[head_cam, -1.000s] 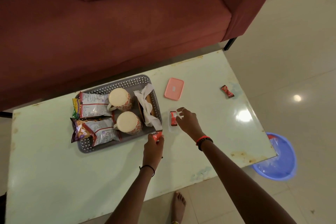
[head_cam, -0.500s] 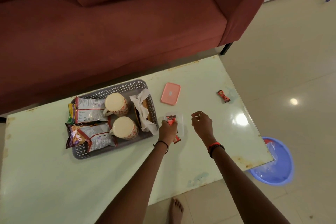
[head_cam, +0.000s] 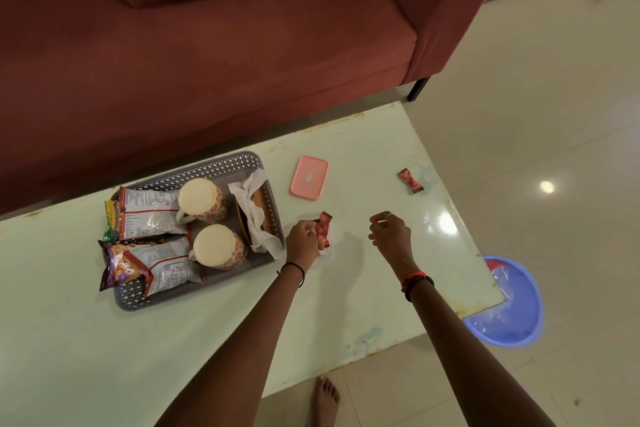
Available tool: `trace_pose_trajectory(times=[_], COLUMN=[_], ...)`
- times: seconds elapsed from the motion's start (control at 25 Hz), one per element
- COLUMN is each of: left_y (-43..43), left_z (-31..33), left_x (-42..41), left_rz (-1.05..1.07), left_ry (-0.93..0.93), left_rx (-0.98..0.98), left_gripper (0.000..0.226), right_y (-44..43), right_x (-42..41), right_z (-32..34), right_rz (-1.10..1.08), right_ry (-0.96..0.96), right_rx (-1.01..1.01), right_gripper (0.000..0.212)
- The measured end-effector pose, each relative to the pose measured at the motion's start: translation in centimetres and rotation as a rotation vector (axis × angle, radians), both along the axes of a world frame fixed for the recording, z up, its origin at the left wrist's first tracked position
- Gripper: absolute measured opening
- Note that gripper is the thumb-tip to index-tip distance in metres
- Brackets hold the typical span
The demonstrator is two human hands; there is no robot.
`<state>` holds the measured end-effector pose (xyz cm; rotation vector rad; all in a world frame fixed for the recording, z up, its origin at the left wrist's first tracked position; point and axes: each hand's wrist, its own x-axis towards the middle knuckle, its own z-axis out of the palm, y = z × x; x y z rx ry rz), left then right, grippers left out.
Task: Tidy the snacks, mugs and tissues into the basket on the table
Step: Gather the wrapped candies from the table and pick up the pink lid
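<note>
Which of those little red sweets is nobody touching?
The lone sweet near the right edge of the table, past the pink lid; the other sweets are pinched by the left hand beside the basket.

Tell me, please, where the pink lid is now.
In the head view, the pink lid lies flat on the table, right of the basket and beyond the left hand.
</note>
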<state>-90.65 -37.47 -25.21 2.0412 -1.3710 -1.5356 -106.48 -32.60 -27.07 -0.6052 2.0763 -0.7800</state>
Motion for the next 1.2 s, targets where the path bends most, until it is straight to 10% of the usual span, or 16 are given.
trace_pose_trajectory(times=[0.24,0.64,0.92,1.2], left_y=[1.2,3.0,4.5,6.0], left_z=[-0.7,-2.6,-1.3,-0.3], left_x=[-0.2,0.8,1.9,2.6], left_rz=[0.059,0.197,0.188,0.174], left_ry=[0.020,0.150,0.109,0.064], left_rx=[-0.228,-0.260,-0.204,-0.166], left_gripper=[0.027,0.020,0.019,0.020], right_y=[-2.3,-5.0,-3.4,-0.7], right_x=[-4.7,-8.4,-2.3,7.0], right_z=[-0.4,-4.7,-2.0,0.3], right_rz=[-0.071,0.488,0.058,0.242], right_ry=[0.240,0.668,0.238,0.057], right_rx=[-0.002,0.142,-0.066,-0.124], right_gripper=[0.036,0.053,0.019,0.013])
